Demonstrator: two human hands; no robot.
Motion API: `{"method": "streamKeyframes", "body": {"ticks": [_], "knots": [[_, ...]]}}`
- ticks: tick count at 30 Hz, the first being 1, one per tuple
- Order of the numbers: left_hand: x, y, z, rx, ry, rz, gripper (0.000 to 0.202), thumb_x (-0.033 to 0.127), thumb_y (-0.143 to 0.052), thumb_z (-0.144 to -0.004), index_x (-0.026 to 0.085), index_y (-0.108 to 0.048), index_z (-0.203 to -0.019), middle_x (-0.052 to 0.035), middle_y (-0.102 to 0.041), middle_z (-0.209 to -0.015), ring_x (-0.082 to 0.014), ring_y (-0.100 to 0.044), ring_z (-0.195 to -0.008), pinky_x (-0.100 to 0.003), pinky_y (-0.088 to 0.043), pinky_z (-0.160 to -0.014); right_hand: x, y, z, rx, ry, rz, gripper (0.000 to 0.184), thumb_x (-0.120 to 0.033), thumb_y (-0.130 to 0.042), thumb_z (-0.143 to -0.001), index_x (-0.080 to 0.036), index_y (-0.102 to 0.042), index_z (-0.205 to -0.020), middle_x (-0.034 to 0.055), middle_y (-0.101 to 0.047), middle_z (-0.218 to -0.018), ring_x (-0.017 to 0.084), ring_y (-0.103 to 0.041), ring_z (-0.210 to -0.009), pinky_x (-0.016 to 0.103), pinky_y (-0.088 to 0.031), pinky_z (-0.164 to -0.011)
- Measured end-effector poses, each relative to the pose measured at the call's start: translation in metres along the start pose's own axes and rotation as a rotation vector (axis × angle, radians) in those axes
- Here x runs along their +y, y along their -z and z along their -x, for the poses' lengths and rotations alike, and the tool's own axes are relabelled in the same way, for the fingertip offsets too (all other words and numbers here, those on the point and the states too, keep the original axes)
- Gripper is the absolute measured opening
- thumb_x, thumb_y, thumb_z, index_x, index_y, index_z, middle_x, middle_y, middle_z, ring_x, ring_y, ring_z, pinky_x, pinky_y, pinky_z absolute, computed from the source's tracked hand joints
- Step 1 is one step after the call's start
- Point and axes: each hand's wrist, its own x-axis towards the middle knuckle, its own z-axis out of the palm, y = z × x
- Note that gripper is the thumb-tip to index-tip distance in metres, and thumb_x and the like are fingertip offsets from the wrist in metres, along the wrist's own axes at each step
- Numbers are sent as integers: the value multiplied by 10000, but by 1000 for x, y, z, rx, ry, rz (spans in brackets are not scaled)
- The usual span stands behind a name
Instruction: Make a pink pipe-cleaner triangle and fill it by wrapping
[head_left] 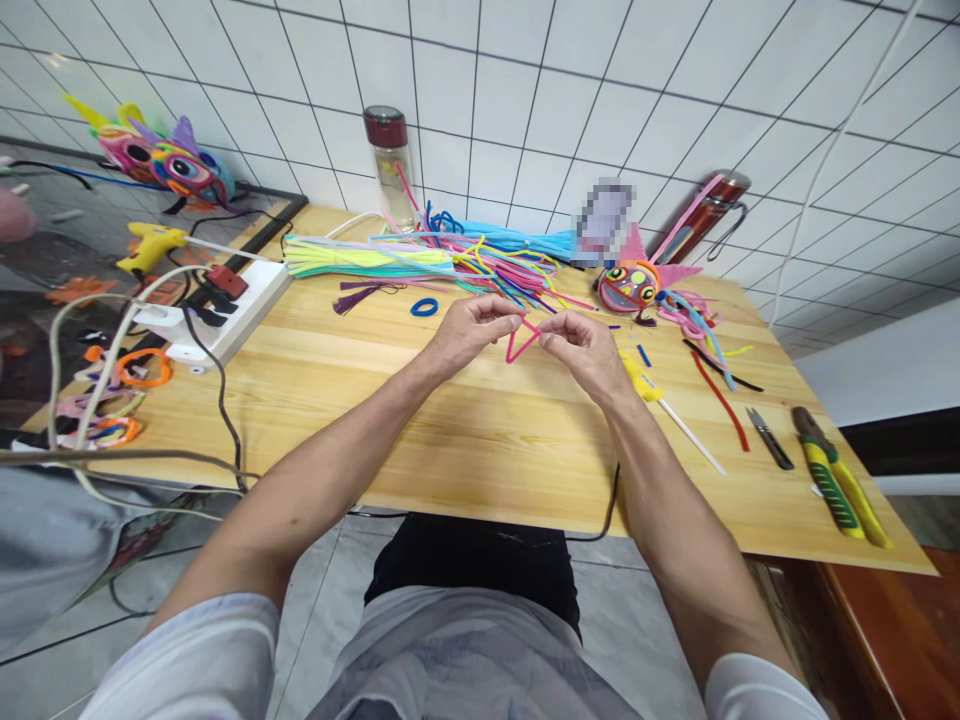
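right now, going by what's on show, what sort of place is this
Probably a handicraft workspace, at home or in a small workshop: bundled pipe cleaners and pliers lie on the wooden table, with a yellow glue gun off to the left.

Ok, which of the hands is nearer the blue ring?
Left. The left hand is just right of the blue ring, not touching it; the right hand is farther right, beyond the left one.
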Motion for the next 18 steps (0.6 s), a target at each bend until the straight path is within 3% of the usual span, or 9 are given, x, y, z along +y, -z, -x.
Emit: {"method": "streamKeyframes", "body": {"ticks": [18], "knots": [[6,3,1,-37,27,-40,420,530,-952,-685,180,-862,-898,-46,-768,-850,-149,-621,-788,-296,-486,-761,1,-3,-1,-37,-18,-36,221,-436,-810,-744,-230,-758,-804,-11,-695,-738,154,-533,-673,319,-408,-679]]}}
